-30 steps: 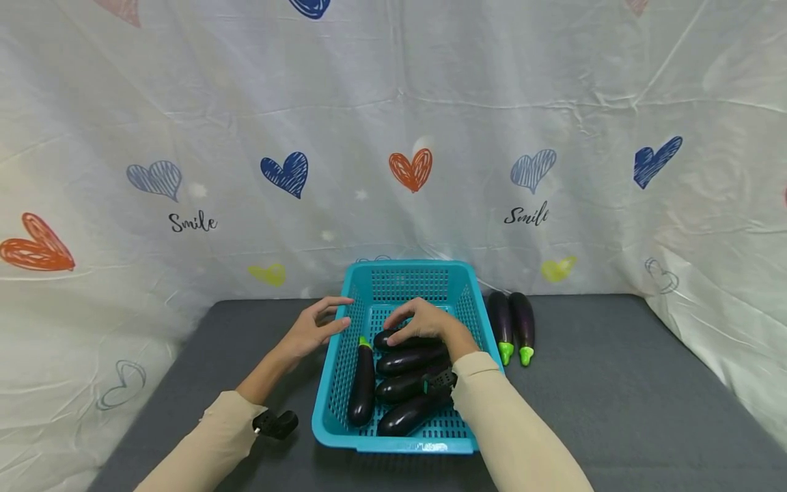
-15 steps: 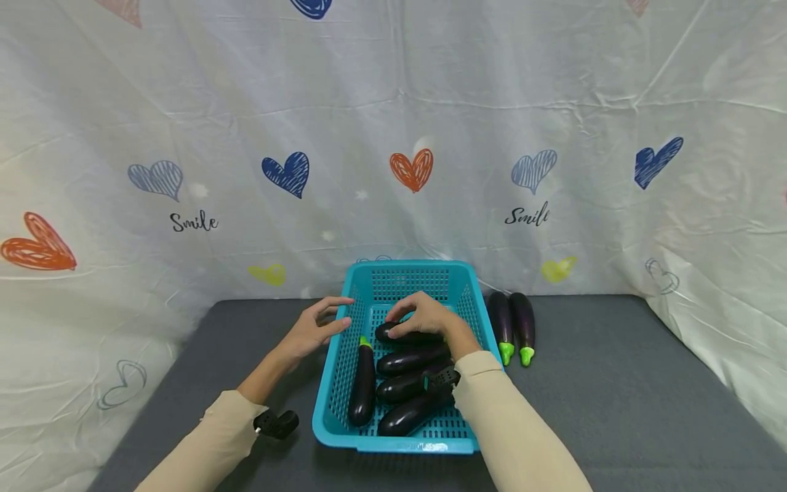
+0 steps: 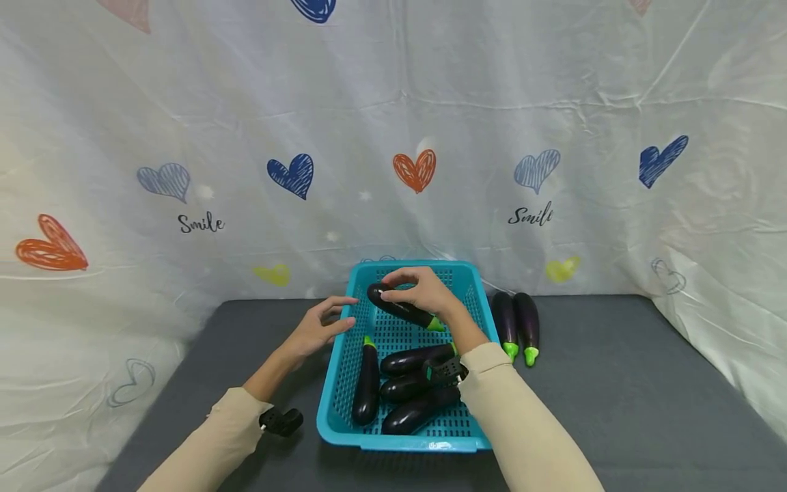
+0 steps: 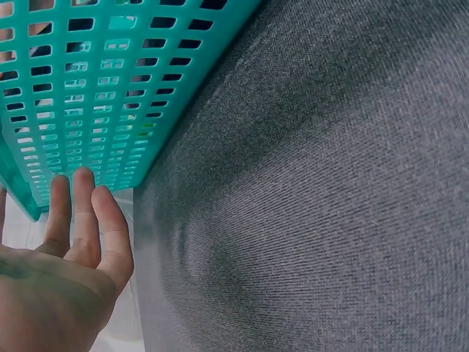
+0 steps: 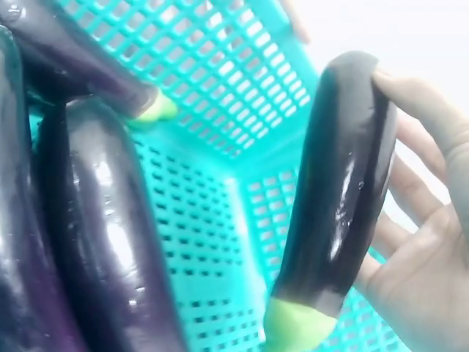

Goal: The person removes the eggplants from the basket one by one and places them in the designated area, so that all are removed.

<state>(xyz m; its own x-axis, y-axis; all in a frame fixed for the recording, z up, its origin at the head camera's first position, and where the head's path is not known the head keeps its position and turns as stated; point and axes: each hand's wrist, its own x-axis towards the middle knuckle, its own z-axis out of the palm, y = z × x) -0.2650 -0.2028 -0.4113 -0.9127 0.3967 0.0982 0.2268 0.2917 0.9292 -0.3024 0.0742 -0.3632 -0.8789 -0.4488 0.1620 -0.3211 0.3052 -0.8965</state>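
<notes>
The left grip (image 3: 309, 336) lies relaxed at ten o'clock of the blue basket (image 3: 393, 443); whether it touches is unclear. Inside, a lone eggplant (image 3: 366, 386) lies at nine. The right grip (image 3: 424, 292) pinches a tilted eggplant (image 3: 401, 310) near twelve. Three eggplants (image 3: 402, 389) lie around five, two stem ends hidden by wrist gear and sleeve. Two eggplants (image 3: 527, 322) outside, on the surface (image 3: 615, 396) at two, suggest work partway, direction unclear.
</notes>
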